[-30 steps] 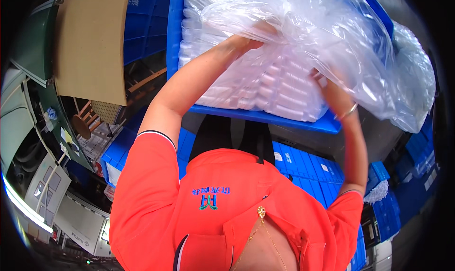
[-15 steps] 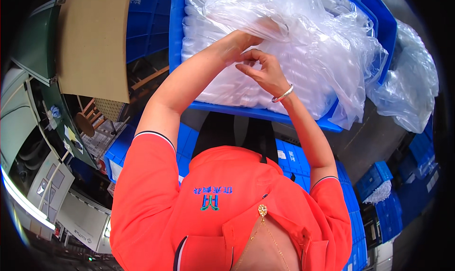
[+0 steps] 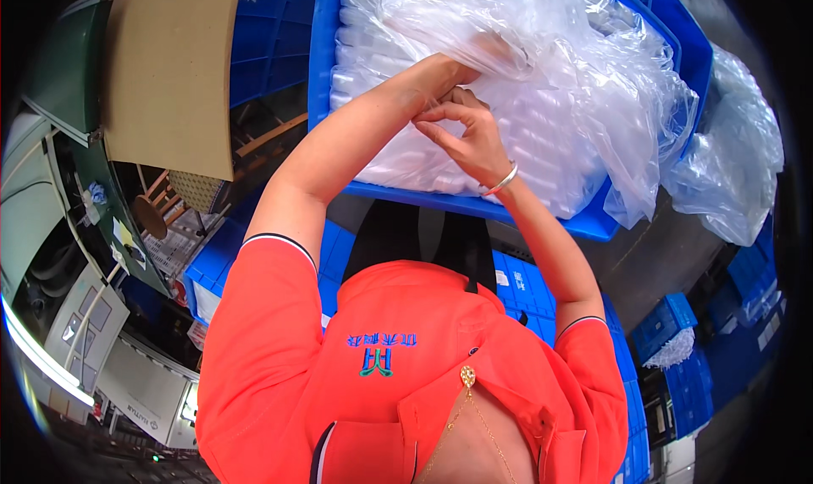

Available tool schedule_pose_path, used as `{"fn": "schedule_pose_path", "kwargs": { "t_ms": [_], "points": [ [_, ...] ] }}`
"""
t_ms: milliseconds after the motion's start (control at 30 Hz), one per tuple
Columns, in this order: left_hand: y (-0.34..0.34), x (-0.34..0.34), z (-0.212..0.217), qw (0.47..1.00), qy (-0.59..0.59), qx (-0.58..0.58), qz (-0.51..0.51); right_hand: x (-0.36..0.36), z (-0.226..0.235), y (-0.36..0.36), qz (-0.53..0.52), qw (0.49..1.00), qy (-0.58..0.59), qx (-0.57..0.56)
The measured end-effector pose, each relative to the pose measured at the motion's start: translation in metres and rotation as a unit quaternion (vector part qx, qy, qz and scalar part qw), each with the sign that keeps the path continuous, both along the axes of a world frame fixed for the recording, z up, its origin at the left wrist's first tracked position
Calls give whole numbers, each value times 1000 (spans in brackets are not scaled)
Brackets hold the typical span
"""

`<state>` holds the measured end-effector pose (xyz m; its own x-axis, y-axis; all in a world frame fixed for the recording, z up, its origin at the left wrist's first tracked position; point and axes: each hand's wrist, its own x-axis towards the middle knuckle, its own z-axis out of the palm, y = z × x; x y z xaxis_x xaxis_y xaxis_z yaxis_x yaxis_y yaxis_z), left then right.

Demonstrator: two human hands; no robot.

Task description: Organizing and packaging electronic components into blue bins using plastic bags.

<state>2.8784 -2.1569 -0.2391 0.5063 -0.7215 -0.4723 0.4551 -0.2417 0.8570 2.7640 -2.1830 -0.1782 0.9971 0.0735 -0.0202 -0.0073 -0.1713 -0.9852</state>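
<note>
A large blue crate stands before me, filled with rows of whitish translucent pieces, too blurred to name. Loose clear plastic film drapes over them. My left hand reaches into the crate beneath a fold of this film, which veils its fingers, so I cannot see whether they grip anything. My right hand, with a silver bangle at the wrist, is bent toward my left forearm. Its thumb and forefinger pinch together against that forearm near the wrist; whatever lies between them is too small to make out.
More clear plastic film hangs beyond the crate's right side. Several blue crates stand behind me and at the right, one small crate holding white pieces. At the left are a tan board, a wooden stool and machines.
My right hand has moved slightly left onto my left forearm, and its thumb and forefinger have closed to a pinch. My left hand stays under the film.
</note>
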Motion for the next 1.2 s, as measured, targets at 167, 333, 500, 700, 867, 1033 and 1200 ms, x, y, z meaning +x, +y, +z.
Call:
{"fn": "schedule_pose_path", "kwargs": {
  "t_ms": [167,333,500,700,867,1033,1200],
  "points": [
    [7,5,-9,995,61,-74,-6,-4,22,15,-55,963,-179,-192],
    [9,8,-1,997,45,-39,-47,-12,25,14,-5,951,-254,-174],
    [18,5,8,986,153,-69,8,-22,35,19,34,959,-261,-102],
    [17,1,16,987,131,-97,11,-27,52,12,93,940,-303,-128],
    [19,-2,16,990,135,-28,34,-54,59,-10,143,929,-283,-190],
    [14,-7,3,979,161,-74,104,-62,79,-19,132,928,-281,-208],
    [-4,14,-1,991,126,-35,34,-72,113,-25,128,918,-314,-206]
  ]
}}
